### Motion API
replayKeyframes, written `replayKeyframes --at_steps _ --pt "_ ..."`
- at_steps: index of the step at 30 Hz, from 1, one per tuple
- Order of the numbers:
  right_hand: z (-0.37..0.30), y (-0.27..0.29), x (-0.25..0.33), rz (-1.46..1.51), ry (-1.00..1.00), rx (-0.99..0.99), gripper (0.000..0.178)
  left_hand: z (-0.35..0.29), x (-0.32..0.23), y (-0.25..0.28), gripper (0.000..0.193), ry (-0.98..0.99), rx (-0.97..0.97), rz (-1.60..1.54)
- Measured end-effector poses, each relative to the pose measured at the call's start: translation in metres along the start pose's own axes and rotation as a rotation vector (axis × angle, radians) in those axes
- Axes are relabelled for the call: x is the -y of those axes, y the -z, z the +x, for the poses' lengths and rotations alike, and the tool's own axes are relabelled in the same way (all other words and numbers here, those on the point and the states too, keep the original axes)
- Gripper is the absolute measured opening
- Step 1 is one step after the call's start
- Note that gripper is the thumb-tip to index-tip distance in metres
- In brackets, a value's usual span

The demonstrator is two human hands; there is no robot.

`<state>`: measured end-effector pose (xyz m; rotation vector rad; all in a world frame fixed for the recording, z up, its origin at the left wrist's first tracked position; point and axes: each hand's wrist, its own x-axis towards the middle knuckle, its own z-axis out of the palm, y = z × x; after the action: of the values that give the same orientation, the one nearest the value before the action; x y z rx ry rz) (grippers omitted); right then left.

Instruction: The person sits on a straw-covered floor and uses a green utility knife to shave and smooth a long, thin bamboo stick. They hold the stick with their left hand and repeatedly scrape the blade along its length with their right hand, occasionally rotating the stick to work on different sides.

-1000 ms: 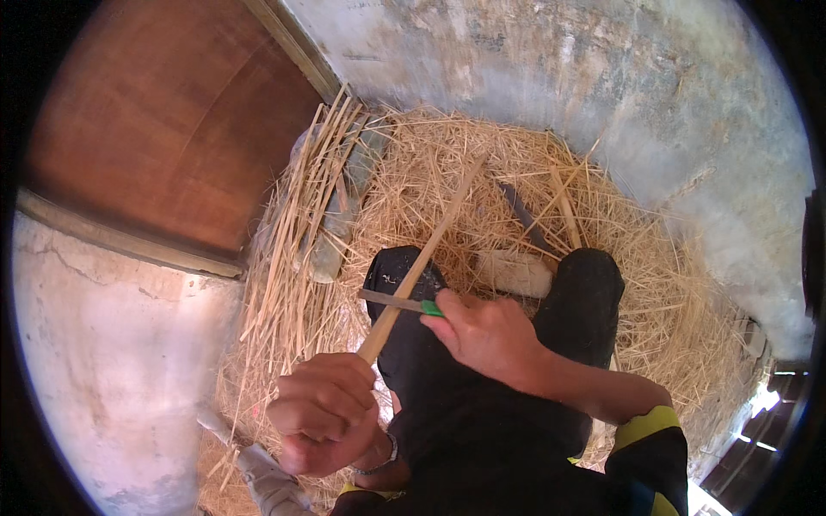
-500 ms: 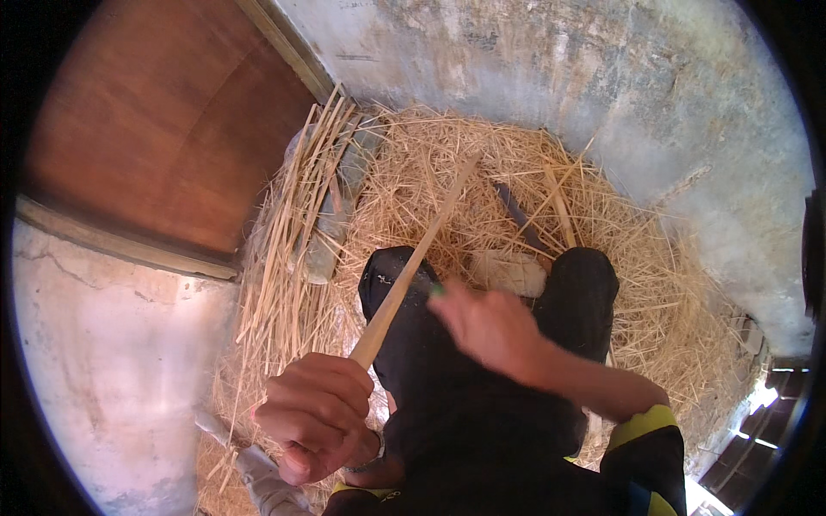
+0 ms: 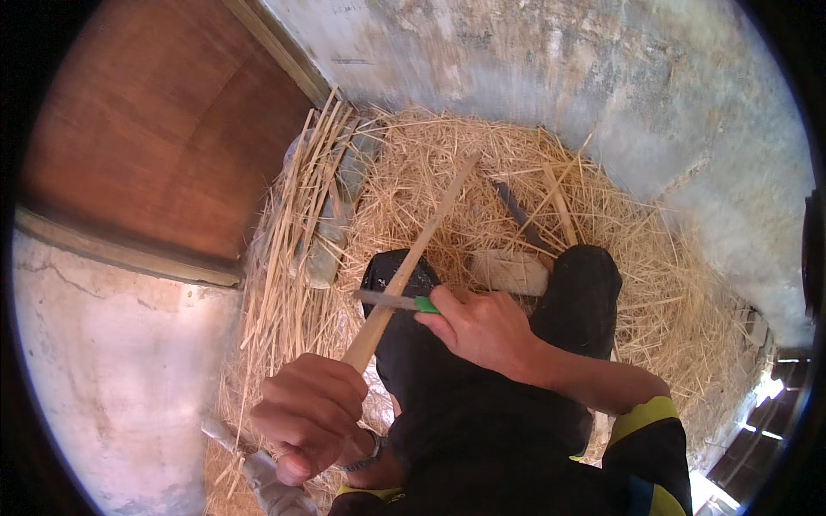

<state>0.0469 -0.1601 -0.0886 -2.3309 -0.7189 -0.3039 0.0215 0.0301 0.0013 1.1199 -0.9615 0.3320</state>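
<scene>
Left hand (image 3: 311, 411) clenches a tapering wooden stick (image 3: 427, 232), right hand (image 3: 489, 328) a flat, green-handled knife (image 3: 402, 302).

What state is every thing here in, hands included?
Long pale wooden strip: held slanting, far end pointing away.
Green-handled knife with grey blade: blade bare, crossing the strip.
Left hand: closed around the strip's near end.
Right hand: closed on the handle.
Thin pale strips: heaped loosely.
Pale oblong block: lying on straw.
Loose yellow straw: scattered.
Grey-white wall: stained.
</scene>
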Motion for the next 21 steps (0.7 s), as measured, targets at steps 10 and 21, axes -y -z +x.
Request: replayKeyframes --at_steps 10,21 --pt "-0.009 -0.014 -0.022 0.054 -0.2 0.077 0.034 -0.001 0.003 -0.009 0.046 0.015 0.035 -0.029" --pt "0.012 -0.029 -0.08 -0.086 -0.333 0.052 0.033 0.004 0.008 0.003 0.043 0.011 0.18 -0.072"
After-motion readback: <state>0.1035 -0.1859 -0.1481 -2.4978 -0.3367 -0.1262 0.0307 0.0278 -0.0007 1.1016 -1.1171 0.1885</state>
